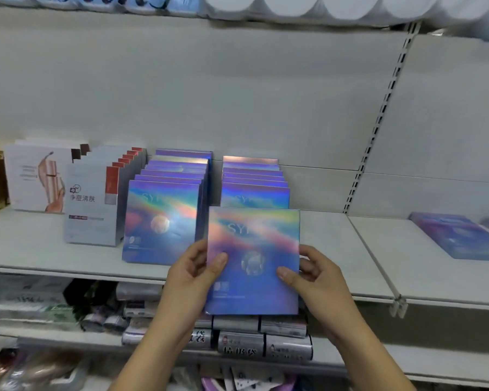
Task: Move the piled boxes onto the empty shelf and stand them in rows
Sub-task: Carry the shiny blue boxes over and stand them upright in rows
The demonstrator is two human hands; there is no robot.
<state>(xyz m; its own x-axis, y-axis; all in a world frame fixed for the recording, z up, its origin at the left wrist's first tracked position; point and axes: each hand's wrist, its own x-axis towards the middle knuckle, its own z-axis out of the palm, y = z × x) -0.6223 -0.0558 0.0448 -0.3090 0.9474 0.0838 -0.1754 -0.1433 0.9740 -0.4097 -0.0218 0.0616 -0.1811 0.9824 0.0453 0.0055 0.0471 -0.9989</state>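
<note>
At the front lip of the shelf (336,249), the left hand (192,277) and the right hand (316,280) each pinched one side edge of a single holographic box (254,244). The thumbs lay on its printed face and the fingers curled behind. That two-sided grip kept the box upright and face-forward, probably so it could go in as the front box of a row without turning. It seemed to be carried in front of the shelf edge rather than resting on the board.

Just behind it, at 12 o'clock, stood the shorter row (254,179) of the same boxes, upright and close-packed, with room left in front; this looked like the row being filled. At 10 o'clock stood the longer row (161,221), reaching nearer the shelf edge and seemingly complete.

At 3 o'clock, well apart in the neighbouring bay, the pile (460,238) of matching boxes lay flat, not yet moved.

At 9 o'clock this bay also held upright grey-and-red boxes (93,210), with white boxes (37,179) beyond them. At 6 o'clock, a lower shelf carried silver packs (266,345).
</note>
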